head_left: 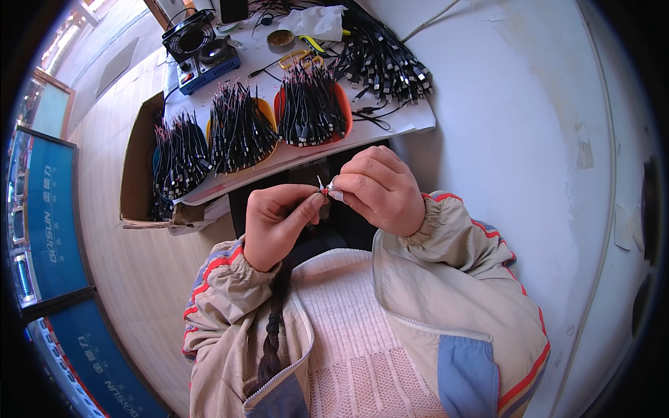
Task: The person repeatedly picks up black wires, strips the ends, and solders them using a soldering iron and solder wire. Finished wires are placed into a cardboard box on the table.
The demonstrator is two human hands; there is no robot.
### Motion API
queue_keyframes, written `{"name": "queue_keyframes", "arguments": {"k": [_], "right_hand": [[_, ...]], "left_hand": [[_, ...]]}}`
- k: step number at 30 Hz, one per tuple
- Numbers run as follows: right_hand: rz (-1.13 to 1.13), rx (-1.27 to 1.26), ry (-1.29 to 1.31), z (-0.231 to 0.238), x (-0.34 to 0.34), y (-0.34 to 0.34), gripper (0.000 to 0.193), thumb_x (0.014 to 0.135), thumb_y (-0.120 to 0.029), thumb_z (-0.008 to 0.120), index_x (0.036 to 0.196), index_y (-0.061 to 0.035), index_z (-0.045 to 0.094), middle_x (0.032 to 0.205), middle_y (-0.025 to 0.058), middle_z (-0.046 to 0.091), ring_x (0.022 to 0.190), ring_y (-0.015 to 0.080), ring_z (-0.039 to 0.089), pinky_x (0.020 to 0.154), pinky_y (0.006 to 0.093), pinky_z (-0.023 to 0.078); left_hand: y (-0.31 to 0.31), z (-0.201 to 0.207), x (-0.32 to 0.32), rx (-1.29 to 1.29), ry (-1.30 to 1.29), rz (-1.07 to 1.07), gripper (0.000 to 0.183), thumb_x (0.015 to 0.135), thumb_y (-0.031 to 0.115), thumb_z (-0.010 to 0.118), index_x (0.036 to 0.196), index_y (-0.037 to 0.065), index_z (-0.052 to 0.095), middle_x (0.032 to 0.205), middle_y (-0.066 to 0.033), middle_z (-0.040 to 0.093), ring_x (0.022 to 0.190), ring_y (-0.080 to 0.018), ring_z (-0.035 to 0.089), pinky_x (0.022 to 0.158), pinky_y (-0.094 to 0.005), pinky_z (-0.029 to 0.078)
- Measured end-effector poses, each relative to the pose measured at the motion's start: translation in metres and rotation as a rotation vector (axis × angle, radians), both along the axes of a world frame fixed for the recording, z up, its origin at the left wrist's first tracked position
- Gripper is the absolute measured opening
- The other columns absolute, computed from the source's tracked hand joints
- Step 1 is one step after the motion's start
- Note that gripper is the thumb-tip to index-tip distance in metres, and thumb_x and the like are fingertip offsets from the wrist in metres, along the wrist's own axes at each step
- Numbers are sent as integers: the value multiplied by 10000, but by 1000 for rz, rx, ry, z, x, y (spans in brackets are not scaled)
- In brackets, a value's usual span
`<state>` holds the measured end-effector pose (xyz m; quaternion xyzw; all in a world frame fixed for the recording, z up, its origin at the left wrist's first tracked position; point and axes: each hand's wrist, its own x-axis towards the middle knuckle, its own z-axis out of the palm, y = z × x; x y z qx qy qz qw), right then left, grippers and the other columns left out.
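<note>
In front of my chest, above my lap, both hands meet fingertip to fingertip. My left hand is closed, its thumb and forefinger pinching a cable end with thin red and pale wires. Closed from the other side, my right hand pinches the same wires. Something white shows at its fingertips; whether it is tape or part of the cable is unclear. Just beyond my hands, black cables with bared reddish ends stand bunched in a red container and a yellow container.
More cables fill a cardboard box at the table's left. A blue device with a fan, a round tin, yellow-handled scissors and white tissue lie farther back. A large cable pile covers the far right corner.
</note>
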<state>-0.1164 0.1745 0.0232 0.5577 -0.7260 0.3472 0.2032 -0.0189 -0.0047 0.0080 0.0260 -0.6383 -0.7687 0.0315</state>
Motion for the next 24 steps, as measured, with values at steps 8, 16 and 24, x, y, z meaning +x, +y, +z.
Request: {"name": "queue_keyframes", "arguments": {"k": [8, 16, 24], "right_hand": [[263, 61, -1731, -15, -2, 4, 182, 962, -165, 569, 989, 15, 577, 862, -3, 562, 796, 76, 512, 697, 238, 441], [152, 42, -752, -2, -4, 7, 226, 806, -62, 721, 1004, -36, 614, 888, 47, 591, 815, 169, 574, 703, 288, 479], [109, 50, -642, 0, 6, -3, 140, 835, -44, 676, 947, -23, 594, 892, 61, 583, 810, 162, 560, 707, 282, 470]], "left_hand": [[-1, -7, -5, -1079, 719, 74, 240, 731, -39, 663, 962, -48, 602, 727, -131, 568, 595, -289, 582, 525, -338, 474], [-9, -1, -1, -213, 154, -33, 50, 851, -21, 642, 867, -62, 666, 652, -75, 604, 580, -106, 572, 527, -229, 438], [-6, -2, -1, -813, 611, 183, 130, 794, -36, 657, 920, -53, 634, 709, -126, 602, 579, -234, 599, 541, -287, 477]]}}
